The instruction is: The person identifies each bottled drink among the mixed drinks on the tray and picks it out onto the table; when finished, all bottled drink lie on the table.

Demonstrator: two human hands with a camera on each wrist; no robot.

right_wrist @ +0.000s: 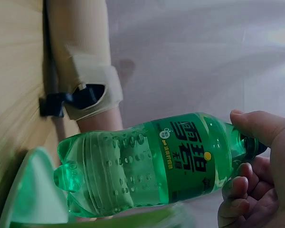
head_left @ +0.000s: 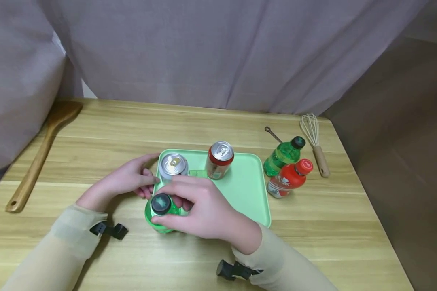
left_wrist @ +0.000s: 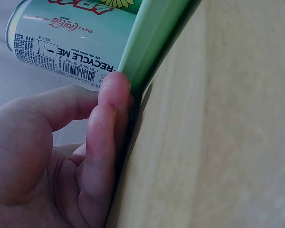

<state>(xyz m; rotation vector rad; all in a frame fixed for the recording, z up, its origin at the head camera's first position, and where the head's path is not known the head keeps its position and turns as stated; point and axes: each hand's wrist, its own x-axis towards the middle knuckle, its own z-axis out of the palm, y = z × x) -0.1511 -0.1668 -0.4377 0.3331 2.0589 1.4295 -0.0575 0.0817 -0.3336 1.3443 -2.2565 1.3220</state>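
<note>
My right hand holds a green Sprite bottle by its neck, just under the black cap. The bottle is upright at the near left corner of a light green tray. Whether its base touches the tray cannot be told. At the tray's left edge, my left hand grips the rim between thumb and curled fingers. Close to that hand on the tray stands a pale Coca-Cola can, partly hidden in the head view by my right hand. A red-brown can stands near the tray's back edge.
Right of the tray stand another green bottle and a red-capped bottle. A whisk and a thin brown handle lie behind them. A wooden spatula lies far left. Grey curtain hangs behind the table.
</note>
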